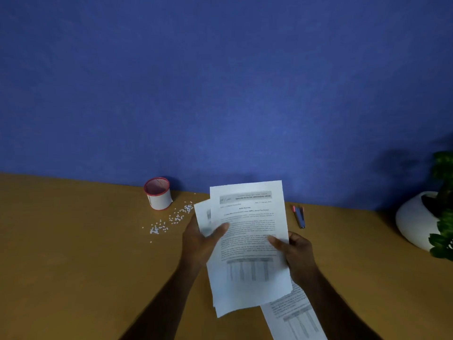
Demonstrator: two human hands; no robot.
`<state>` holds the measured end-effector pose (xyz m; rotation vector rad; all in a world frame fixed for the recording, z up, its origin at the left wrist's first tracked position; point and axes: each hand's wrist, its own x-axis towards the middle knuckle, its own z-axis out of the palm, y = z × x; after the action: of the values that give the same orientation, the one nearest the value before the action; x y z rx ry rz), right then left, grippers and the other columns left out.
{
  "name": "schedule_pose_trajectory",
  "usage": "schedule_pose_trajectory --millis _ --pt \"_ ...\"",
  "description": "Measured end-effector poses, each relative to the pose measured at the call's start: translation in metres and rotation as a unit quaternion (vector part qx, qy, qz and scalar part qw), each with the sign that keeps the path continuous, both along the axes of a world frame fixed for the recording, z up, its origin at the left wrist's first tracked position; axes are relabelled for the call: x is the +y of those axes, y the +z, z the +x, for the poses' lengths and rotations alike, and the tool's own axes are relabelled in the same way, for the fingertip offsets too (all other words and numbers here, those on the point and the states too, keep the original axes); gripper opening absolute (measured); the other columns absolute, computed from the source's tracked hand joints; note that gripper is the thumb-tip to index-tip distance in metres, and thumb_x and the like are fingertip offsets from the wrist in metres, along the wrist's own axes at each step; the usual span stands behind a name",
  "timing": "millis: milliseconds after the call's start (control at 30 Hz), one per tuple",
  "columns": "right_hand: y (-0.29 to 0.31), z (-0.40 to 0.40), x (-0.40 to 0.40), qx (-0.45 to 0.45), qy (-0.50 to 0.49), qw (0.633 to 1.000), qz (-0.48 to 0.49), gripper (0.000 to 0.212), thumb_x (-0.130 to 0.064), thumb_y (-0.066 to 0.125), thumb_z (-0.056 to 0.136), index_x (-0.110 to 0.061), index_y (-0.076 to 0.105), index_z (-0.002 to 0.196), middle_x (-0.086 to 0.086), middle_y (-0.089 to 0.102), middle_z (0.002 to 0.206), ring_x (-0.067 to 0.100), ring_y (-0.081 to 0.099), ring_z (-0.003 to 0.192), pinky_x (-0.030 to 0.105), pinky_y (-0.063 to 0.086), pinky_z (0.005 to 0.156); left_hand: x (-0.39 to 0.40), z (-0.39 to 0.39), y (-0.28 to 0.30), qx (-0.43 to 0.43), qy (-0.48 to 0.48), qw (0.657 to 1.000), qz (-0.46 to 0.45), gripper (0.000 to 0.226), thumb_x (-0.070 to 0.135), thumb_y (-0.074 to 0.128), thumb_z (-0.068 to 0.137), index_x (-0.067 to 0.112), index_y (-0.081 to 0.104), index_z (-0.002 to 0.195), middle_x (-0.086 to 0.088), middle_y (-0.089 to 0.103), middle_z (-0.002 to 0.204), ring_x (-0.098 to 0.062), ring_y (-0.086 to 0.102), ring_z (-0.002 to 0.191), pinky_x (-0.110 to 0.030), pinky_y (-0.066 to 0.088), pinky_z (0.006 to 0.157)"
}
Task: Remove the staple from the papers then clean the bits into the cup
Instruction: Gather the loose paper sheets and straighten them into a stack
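Printed white papers (247,241) are held up over the brown table, fanned so that separate sheets show at the top left and bottom right. My left hand (201,241) grips their left edge, thumb on the front page. My right hand (294,253) grips the right edge, thumb on the text. A white cup with a red rim (158,193) stands at the back left, near the blue wall. Several small white paper bits (169,220) lie scattered on the table between the cup and my left hand. No staple is discernible.
A blue and red staple remover (299,215) lies on the table right of the papers. A white round pot with a green plant (416,222) stands at the far right. The blue wall (220,94) closes off the back of the table (73,266).
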<state>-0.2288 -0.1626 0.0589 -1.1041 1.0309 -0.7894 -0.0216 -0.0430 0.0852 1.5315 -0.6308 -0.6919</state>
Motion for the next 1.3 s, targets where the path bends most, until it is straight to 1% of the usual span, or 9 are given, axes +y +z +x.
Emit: schedule_pose_trajectory --millis 167,333,500,700,867,933,1100,1167,1300 --pt "-0.005 -0.003 -0.001 0.039 0.026 0.999 -0.012 0.03 -0.008 0.086 0.071 -0.003 0.075 0.097 0.013 0.078 0.1 0.034 0.076 0.089 0.052 0.06 0.084 -0.007 0.001 -0.019 -0.053 0.036 0.998 0.019 0.054 0.014 0.08 0.082 0.017 0.058 0.131 0.001 0.067 0.129 -0.024 0.065 0.118 -0.052 0.055 0.098" --pt "-0.026 -0.026 -0.014 0.164 -0.016 0.986 -0.021 0.04 -0.024 0.089 0.069 -0.014 0.07 0.102 0.006 0.074 0.102 0.028 0.071 0.098 0.05 0.057 0.086 -0.009 0.008 -0.017 -0.036 0.043 0.997 0.043 0.048 0.011 0.077 0.085 0.023 0.058 0.127 0.001 0.067 0.127 -0.027 0.067 0.112 -0.051 0.058 0.091" --pt "-0.062 -0.07 -0.03 0.54 0.031 0.835 -0.101 0.083 -0.062 0.083 0.055 -0.021 0.056 0.121 0.005 0.064 0.117 0.026 0.06 0.107 0.041 0.054 0.088 -0.012 0.013 -0.016 -0.021 0.057 0.997 0.04 0.045 0.007 0.075 0.086 0.025 0.058 0.123 0.004 0.066 0.122 -0.026 0.066 0.109 -0.043 0.059 0.087" --pt "-0.071 -0.087 -0.029 0.62 0.044 0.783 -0.021 0.12 -0.062 0.088 0.049 -0.011 0.03 0.141 0.013 0.043 0.142 0.036 0.04 0.132 0.051 0.04 0.106 -0.015 0.014 -0.019 -0.024 0.065 0.997 0.047 0.046 0.009 0.076 0.086 0.022 0.059 0.126 0.001 0.067 0.125 -0.027 0.067 0.109 -0.048 0.06 0.088" --pt "-0.068 -0.086 -0.034 0.649 0.071 0.757 -0.016 0.107 -0.062 0.086 0.053 -0.017 0.041 0.14 0.01 0.047 0.136 0.034 0.04 0.129 0.049 0.039 0.104 -0.016 0.019 -0.021 -0.059 0.07 0.995 0.045 0.044 0.009 0.075 0.086 0.017 0.06 0.127 0.003 0.066 0.125 -0.021 0.066 0.104 -0.024 0.058 0.074" --pt "-0.069 -0.085 -0.035 0.646 0.07 0.76 -0.017 0.102 -0.058 0.088 0.052 -0.017 0.044 0.135 0.009 0.049 0.131 0.033 0.043 0.126 0.05 0.04 0.102 -0.016 0.022 -0.023 -0.056 0.074 0.995 0.048 0.045 0.01 0.075 0.086 0.017 0.06 0.128 0.001 0.067 0.127 -0.024 0.067 0.106 -0.032 0.061 0.079" --pt "-0.069 -0.085 -0.036 0.52 0.037 0.853 -0.012 0.087 -0.025 0.094 0.06 -0.014 0.039 0.126 0.001 0.063 0.102 0.022 0.064 0.084 0.035 0.055 0.066 -0.014 0.03 -0.026 -0.047 0.083 0.994 0.048 0.042 0.011 0.075 0.086 0.022 0.06 0.124 0.003 0.068 0.123 -0.026 0.069 0.107 -0.037 0.061 0.081" --pt "-0.069 -0.088 -0.038 0.502 0.026 0.863 -0.044 0.067 -0.019 0.088 0.07 -0.013 0.05 0.125 0.001 0.065 0.098 0.016 0.064 0.073 0.027 0.05 0.053 -0.012 0.033 -0.026 -0.044 0.093 0.994 0.034 0.04 0.009 0.074 0.087 0.024 0.06 0.121 0.004 0.067 0.122 -0.025 0.068 0.106 -0.033 0.059 0.078" --pt "-0.065 -0.098 -0.047 0.482 0.002 0.867 -0.129 0.008 -0.023 0.076 0.083 -0.022 0.068 0.082 0.001 0.073 0.081 0.02 0.066 0.072 0.042 0.058 0.071 -0.009 0.042 -0.026 -0.058 0.123 0.99 0.024 0.037 0.011 0.073 0.088 0.021 0.061 0.121 0.002 0.067 0.123 -0.027 0.067 0.108 -0.043 0.059 0.083"
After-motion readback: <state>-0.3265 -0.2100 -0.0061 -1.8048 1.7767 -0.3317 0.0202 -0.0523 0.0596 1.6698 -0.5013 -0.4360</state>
